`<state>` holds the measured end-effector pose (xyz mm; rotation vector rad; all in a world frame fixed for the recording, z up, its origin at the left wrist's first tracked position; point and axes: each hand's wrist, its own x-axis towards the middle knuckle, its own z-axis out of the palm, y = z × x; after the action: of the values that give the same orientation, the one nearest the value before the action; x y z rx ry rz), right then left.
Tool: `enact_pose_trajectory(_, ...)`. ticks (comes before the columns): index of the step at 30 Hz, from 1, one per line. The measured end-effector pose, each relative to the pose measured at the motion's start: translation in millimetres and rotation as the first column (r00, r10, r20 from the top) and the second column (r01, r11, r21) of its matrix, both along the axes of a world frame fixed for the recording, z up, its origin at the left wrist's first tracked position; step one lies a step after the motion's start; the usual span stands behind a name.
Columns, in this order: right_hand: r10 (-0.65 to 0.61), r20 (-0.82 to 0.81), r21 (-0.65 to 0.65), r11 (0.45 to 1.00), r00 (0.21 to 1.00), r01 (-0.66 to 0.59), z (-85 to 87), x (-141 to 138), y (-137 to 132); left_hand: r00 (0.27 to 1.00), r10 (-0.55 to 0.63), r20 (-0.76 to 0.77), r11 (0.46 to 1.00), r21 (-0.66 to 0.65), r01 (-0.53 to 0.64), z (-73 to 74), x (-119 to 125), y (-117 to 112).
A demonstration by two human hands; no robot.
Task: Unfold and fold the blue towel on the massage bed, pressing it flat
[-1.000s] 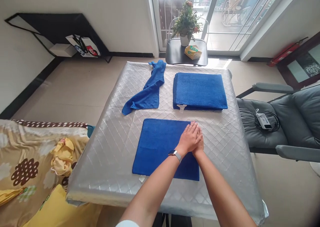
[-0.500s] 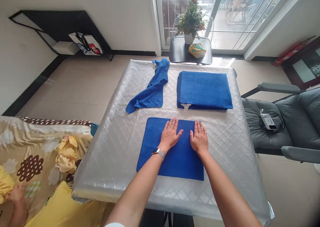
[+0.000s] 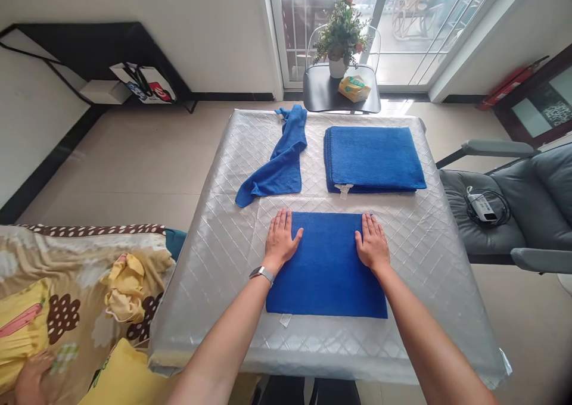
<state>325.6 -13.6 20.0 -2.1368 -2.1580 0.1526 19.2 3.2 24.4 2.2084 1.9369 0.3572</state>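
Observation:
A blue towel [image 3: 329,268] lies flat as a rectangle on the silver quilted tablecloth [image 3: 210,262], a white tag showing under its near edge. My left hand [image 3: 281,238] rests flat on its left side, fingers stretched out. On the right edge lies my right hand [image 3: 372,241], palm down and fingers extended. Beyond them, a stack of folded blue towels [image 3: 375,155] sits at the far right, with a white label at its front corner. A crumpled blue towel [image 3: 281,161] is loosely twisted at the far left of the table.
Behind the table stands a dark chair [image 3: 319,98] with a potted plant [image 3: 339,41] and a yellow tissue pack [image 3: 354,88]. A grey armchair [image 3: 496,244] at right holds a cabled white device [image 3: 481,208]. Another person's hand [image 3: 38,366] rests among yellow pillows on the left.
My left hand has slid left across the towel, and the hands are farther apart. The towel's left side now looks straighter, with a tag visible below it. The view has shifted slightly.

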Motion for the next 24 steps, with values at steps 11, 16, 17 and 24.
enact_pose_trajectory(11,0.001,-0.021,0.004,1.0,1.0,-0.001,0.1,-0.7,-0.7,1.0,0.006,0.004,1.0,-0.004,-0.006,4.8,2.9,0.3)
enact_pose_trajectory(16,-0.002,-0.046,-0.028,1.0,0.999,0.001,1.8,-1.4,-0.6,0.999,0.008,-0.033,1.0,0.004,-0.007,1.1,3.1,0.2)
enact_pose_trajectory(17,-0.002,-0.051,-0.028,1.0,0.999,0.0,2.0,-1.6,-0.6,0.999,0.006,-0.041,1.0,0.005,-0.005,0.4,2.8,0.4)
enact_pose_trajectory(24,0.003,-0.137,-0.025,1.0,0.991,-0.006,3.7,-3.6,-0.4,0.996,0.031,-0.083,1.0,0.0,-0.032,4.5,5.3,2.4)
